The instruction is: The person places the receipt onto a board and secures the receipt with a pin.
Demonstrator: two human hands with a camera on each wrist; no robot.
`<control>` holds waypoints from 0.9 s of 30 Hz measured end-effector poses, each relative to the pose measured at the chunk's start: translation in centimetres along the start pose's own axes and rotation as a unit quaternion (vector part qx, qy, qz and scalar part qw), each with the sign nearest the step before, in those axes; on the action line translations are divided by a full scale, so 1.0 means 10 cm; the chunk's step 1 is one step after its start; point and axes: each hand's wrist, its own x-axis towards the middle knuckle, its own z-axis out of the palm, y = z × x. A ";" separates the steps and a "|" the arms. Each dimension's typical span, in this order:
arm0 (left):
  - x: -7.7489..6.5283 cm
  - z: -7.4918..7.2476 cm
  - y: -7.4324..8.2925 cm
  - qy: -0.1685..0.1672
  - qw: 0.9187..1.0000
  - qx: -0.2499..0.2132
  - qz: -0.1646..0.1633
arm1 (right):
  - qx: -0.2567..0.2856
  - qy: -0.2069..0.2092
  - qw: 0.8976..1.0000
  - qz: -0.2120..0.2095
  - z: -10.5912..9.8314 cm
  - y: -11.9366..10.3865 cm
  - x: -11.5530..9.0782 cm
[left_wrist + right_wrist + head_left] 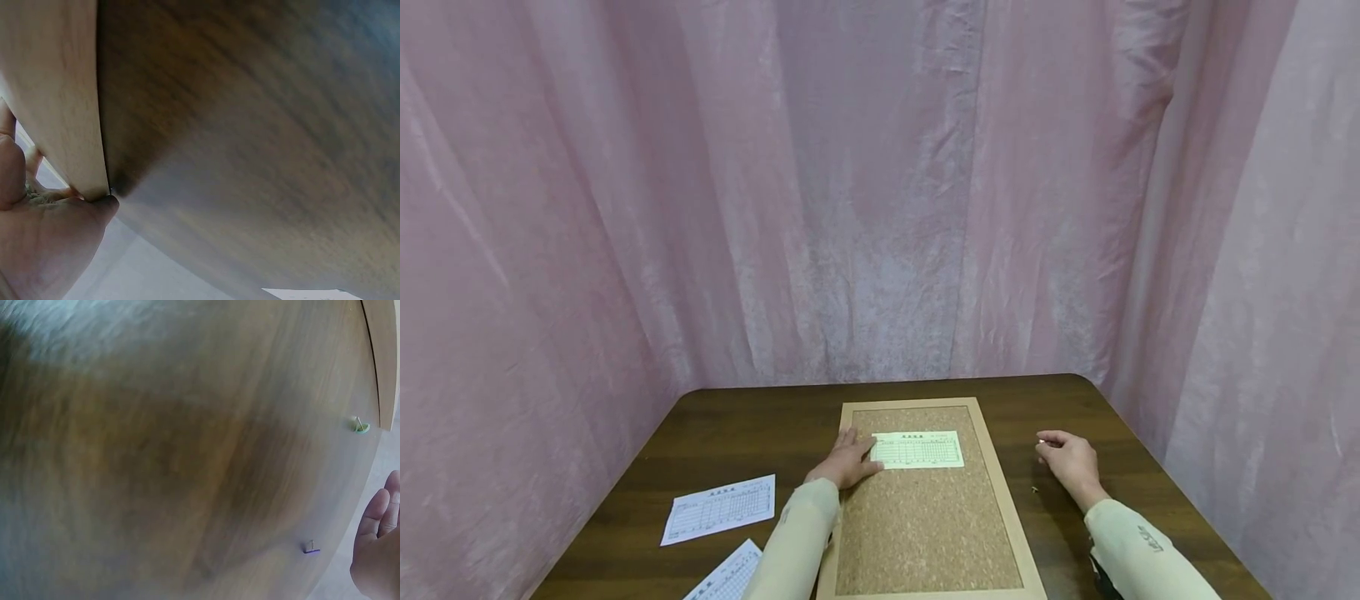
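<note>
In the head view, we see a cork board with a pale wooden frame (928, 533) on a dark brown wood-grain table (760, 425). A pale green rectangular printed paper slip (917, 450) lies flat on the board's upper part. Our left hand (846, 462) rests across the frame's left side, fingers spread, thumb at the slip's lower left corner. Two white printed paper sheets (721, 510) lie left of the board. Our right hand (1070, 462) is over the table right of the board, thumb and forefinger brought close together — a pale speck shows there, but we cannot tell whether they pinch it.

In the left wrist view, we see our left hand touching the frame's edge.

In the right wrist view, a light green round-headed thumbtack (360, 427) and a purple flat-headed thumbtack (311, 548) lie on the table — both point up, near our right hand.
</note>
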 end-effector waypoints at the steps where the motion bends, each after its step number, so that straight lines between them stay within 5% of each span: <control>1: 0.00 0.00 0.00 0.000 1.000 0.001 0.001 | -0.002 0.000 1.000 0.001 0.01 -0.01 -0.01; 27: -0.05 -0.04 0.04 -0.001 1.000 -0.002 0.001 | -0.027 0.003 1.000 -0.007 0.07 -0.08 0.02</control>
